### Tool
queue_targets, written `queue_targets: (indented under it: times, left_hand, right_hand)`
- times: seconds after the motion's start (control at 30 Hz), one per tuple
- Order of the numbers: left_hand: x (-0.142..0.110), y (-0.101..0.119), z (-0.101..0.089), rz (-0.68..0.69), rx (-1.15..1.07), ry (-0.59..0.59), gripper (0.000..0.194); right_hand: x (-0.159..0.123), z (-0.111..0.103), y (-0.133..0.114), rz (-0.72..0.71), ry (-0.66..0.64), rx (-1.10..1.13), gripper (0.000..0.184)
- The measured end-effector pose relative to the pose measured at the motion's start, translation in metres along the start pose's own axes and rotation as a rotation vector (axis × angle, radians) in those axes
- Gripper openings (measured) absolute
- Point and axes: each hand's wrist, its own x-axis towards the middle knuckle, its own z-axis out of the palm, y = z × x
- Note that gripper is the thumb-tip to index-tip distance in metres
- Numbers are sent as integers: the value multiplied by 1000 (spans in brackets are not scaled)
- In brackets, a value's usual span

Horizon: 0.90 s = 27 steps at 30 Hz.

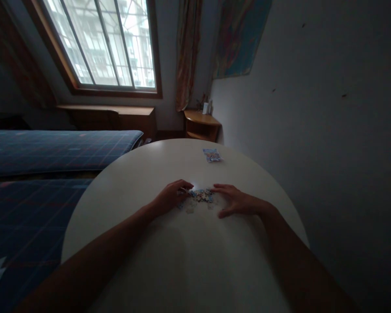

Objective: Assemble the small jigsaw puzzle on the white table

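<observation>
Roughly midway between the curled left hand (169, 196) and the spread right hand (237, 202) lies a heap of puzzle pieces (203, 197), longer from hand to hand. Neither is clearly nearer; whether the left pinches anything, one cannot tell.

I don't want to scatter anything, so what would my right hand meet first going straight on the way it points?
Likely the puzzle pieces, which lie just ahead of the right hand, though it's hard to tell whether they already touch.
</observation>
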Motion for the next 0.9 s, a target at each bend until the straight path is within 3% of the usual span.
queue_targets:
  times: [0.1,0.33,0.4,0.47,0.53,0.63,0.73,0.9]
  left_hand:
    - [-1,1,-3,-27,-5,31,18]
    - [0,2,-7,-63,94,57,16]
    - [0,3,-10,-60,142,39,18]
    - [-2,4,-16,-49,184,10,20]
    - [-6,4,-24,-29,226,-45,29]
    - [-12,0,-32,-3,320,-191,60]
    - [-15,-4,-23,-36,402,-261,78]
    - [-6,2,6,-10,347,-208,62]
  right_hand:
    - [-8,-4,7,19,-62,-12,99]
    - [11,9,5,-24,60,-106,64]
    - [17,17,1,-20,81,-139,68]
    - [22,26,-6,-5,81,-159,83]
    - [24,36,-15,7,80,-192,92]
    - [27,48,-32,-43,98,-236,86]
    - [30,56,-45,-177,127,-222,77]
    - [40,61,-50,-325,238,-162,54]
